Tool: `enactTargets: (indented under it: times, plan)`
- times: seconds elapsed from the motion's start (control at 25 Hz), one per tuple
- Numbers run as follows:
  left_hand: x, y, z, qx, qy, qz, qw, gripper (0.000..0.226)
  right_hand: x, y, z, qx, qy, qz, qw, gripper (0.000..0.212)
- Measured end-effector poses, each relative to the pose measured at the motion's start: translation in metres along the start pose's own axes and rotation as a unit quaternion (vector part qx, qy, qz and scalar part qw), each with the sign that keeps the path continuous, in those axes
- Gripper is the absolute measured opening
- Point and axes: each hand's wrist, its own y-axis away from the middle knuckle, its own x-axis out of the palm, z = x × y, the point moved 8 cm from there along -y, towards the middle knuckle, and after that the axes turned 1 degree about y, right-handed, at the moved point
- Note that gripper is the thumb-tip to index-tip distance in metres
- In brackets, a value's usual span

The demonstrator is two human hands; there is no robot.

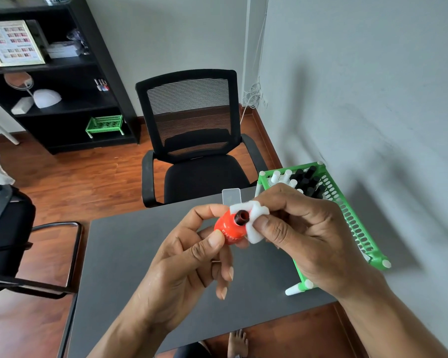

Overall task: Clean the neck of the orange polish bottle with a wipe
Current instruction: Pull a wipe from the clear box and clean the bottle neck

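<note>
My left hand grips the orange polish bottle by its round body, thumb on the white lettering. The bottle is uncapped and tilted, with its dark threaded neck and open mouth turned toward me. My right hand pinches a folded white wipe between thumb and fingers. The wipe wraps behind and to the right of the neck, touching it. Both hands hover above the dark grey table.
A green plastic basket with several black and white polish caps stands at the table's right edge by the wall. A small clear rectangular piece lies at the table's far edge. A black office chair faces the table; another chair stands left.
</note>
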Motion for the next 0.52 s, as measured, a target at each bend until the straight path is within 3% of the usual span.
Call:
enactTargets:
  times: [0.24, 0.52]
  plan:
    - [0.007, -0.001, 0.004, -0.039, 0.066, 0.029, 0.997, 0.033, -0.001, 0.003, 0.007, -0.033, 0.017, 0.000, 0.999, 0.007]
    - [0.009, -0.002, 0.012, -0.131, 0.085, 0.019, 0.988, 0.041, 0.001, -0.004, -0.001, -0.004, -0.005, 0.034, 0.999, 0.012]
